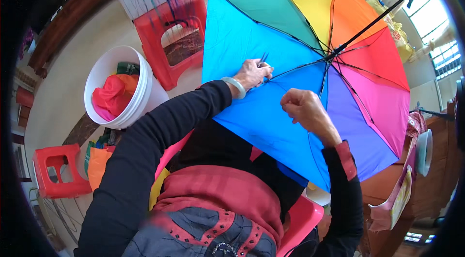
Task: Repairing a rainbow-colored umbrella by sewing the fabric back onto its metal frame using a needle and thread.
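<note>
L hand [252,73] holds a dark pointy tool [263,58] over the rainbow umbrella [329,58]; R hand [306,110] is curled, can't tell w/ what. White bucket [147,97] at left.

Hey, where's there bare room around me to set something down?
Bare pale floor lies between the round white plastic bucket and the brown wooden ledge. It's crowded right of the bucket, by the tall red plastic stool, and nearer you, where orange fabric sits beside the low red plastic stool. The open rainbow umbrella fills the space ahead.
</note>
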### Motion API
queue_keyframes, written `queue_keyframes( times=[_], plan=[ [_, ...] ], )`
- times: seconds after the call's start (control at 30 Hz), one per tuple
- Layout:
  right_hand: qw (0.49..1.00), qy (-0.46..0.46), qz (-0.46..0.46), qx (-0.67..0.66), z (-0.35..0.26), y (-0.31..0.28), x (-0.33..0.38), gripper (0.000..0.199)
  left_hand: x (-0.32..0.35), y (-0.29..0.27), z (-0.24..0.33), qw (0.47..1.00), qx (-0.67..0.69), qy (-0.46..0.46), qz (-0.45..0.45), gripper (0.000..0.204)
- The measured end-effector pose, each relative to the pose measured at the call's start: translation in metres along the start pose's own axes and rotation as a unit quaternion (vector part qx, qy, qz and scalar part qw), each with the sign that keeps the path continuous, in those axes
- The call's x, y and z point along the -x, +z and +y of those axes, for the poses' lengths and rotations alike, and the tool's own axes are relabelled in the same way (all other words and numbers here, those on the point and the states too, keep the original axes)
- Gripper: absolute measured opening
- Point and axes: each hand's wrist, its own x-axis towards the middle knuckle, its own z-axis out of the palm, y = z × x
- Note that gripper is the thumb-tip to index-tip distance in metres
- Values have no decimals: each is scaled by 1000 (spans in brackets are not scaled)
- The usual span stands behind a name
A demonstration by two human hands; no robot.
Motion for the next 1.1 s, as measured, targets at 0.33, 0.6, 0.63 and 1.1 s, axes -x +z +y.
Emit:
queue_keyframes(
  times=[0.33,0.6,0.63,1.1],
  plan=[
    [981,49,131,-136,30,36,-74,19,-8,6,12,975,-128,177,38,14],
    [907,53,145,-391,38,12,-81,12,-6,-5,7,972,-195,127,24,15],
    [888,12,189,-418,38,-9,-79,11,-6,-5,9,972,-197,126,24,15],
    [811,-167,406,-387,91,-282,4,23,-20,-24,10,962,-240,92,-87,15]
  ],
)
